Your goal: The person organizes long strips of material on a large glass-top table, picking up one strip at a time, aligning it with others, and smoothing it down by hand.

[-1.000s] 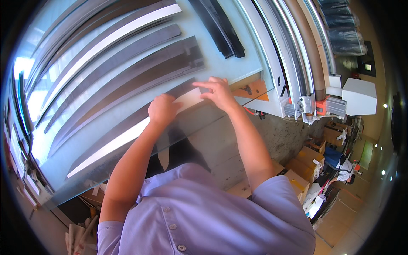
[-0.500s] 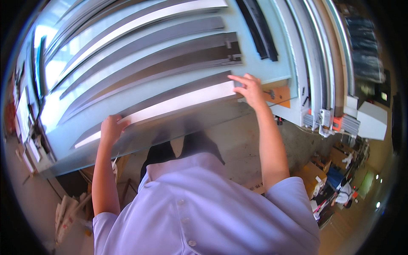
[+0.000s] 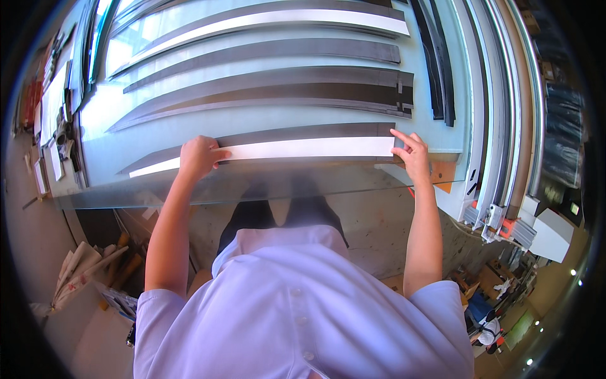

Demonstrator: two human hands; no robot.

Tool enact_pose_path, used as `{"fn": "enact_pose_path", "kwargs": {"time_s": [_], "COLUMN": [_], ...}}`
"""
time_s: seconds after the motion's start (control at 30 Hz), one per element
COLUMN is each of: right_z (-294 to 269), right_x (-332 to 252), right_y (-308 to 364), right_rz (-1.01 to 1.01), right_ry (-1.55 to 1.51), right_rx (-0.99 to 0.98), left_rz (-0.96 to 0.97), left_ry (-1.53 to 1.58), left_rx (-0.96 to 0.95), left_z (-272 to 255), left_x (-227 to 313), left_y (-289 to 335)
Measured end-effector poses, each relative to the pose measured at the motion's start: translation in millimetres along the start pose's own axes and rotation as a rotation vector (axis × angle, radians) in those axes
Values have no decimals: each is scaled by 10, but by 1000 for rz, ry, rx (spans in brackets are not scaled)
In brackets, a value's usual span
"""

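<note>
A long white strip lies along a dark grey strip near the front edge of the glass-topped table. My left hand is closed on the white strip toward its left end, its thumb lying across the top and its other fingers curled. At the right end, my right hand has thumb and index finger spread apart. The index fingertip touches the grey strip's far corner, while the thumb rests by the white strip's end.
Beyond lie a wide dark strip with a notched right end, a narrow grey strip and another white strip. Black strips lie at the far right, beside long metal rails. Tools and papers crowd the left.
My view has turned, so the table and strips now appear more level and farther right. Both hands keep their places on the strips.
</note>
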State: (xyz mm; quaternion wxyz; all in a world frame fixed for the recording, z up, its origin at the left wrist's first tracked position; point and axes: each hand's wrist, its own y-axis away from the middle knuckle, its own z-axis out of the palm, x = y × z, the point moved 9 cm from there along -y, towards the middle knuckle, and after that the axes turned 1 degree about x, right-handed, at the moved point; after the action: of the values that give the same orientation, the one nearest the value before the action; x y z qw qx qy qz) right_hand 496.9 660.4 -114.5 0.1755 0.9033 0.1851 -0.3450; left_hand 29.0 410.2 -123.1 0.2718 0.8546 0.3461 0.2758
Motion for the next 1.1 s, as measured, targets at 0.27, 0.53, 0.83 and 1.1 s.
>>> {"fn": "enact_pose_path", "kwargs": {"time_s": [0.27,0.53,0.83,1.1], "right_z": [-46,1368,1924,543], "right_x": [-153,-2137,-1942,-447], "right_y": [31,-19,-322,-312], "right_rz": [-4,-383,-303,-45], "right_ry": [160,121,509,628], "right_rx": [13,444,160,358], "left_rz": [21,59,6,39], "left_ry": [-9,-36,-22,-37], "left_rx": [31,65,43,35], "left_z": [22,32,26,64], "left_x": [-8,33,23,69], "left_y": [-12,-10,19,-34]}}
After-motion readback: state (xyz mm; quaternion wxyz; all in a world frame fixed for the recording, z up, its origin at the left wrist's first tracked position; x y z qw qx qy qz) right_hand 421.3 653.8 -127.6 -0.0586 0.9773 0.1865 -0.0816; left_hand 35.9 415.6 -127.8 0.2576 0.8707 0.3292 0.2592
